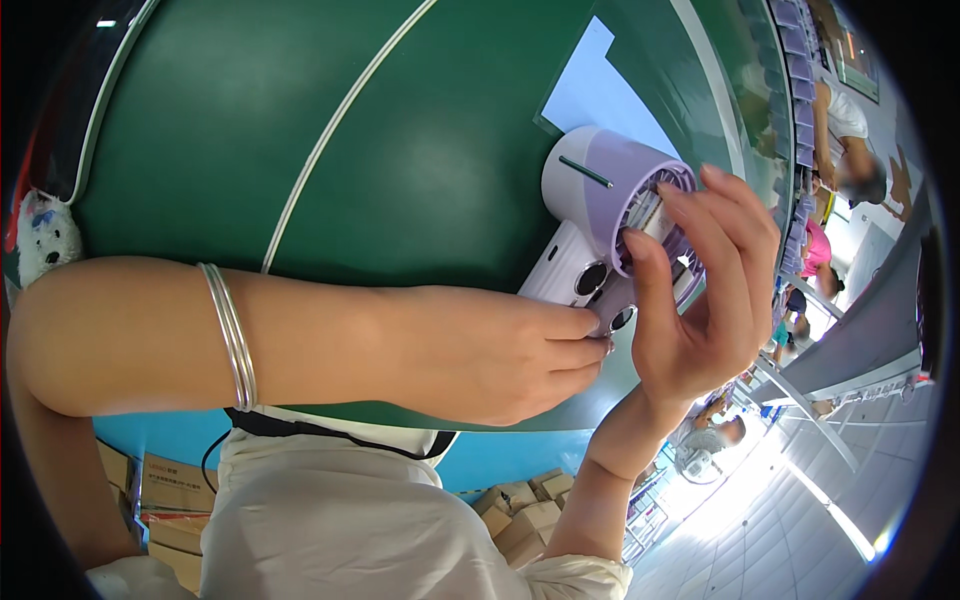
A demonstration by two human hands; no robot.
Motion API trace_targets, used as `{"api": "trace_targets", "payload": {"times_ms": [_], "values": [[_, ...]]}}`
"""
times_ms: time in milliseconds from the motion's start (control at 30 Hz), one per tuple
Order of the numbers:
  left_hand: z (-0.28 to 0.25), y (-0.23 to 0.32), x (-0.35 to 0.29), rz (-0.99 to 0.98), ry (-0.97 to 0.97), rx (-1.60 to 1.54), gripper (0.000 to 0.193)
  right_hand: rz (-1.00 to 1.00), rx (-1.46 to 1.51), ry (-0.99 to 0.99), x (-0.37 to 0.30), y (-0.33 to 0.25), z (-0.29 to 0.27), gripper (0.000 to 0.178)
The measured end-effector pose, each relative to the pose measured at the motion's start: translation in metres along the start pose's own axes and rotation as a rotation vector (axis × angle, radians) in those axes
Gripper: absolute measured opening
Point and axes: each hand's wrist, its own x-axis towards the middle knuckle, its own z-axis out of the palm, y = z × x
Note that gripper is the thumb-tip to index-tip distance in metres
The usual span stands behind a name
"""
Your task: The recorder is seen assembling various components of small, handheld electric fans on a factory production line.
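A handheld fan [625, 165] with a round white and lilac head tilts over the green table. A dark narrow strip shows on the side of its head. Below the head are a pale handle [562, 262] with a round dark spot and a second purplish part with a similar spot. My left hand [520, 355], closed, grips this lower part, its fingertips partly hidden. My right hand [715, 290] is at the fan's open front. Its thumb and forefinger pinch a small whitish piece [650, 217] inside the rim, while the other fingers curve around outside.
A pale blue sheet [610, 85] lies behind the fan on the green tabletop [430, 130]. A white plush toy [48, 238] is at the far left. Cardboard boxes [525, 520] stand on the blue floor beyond the table edge. People and lilac bins [795, 70] are along the right.
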Motion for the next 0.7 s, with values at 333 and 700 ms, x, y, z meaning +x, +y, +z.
{"api": "trace_targets", "payload": {"times_ms": [333,700], "values": [[-0.002,0.004,0.000,-0.016,0.013,-0.020,0.030,-0.034,0.015,0.004,-0.002,-0.002,0.000,0.027],[-0.005,0.001,0.002,0.013,-0.050,0.006,0.035,0.072,0.230,-0.150,0.001,0.012,-0.016,0.034]]}}
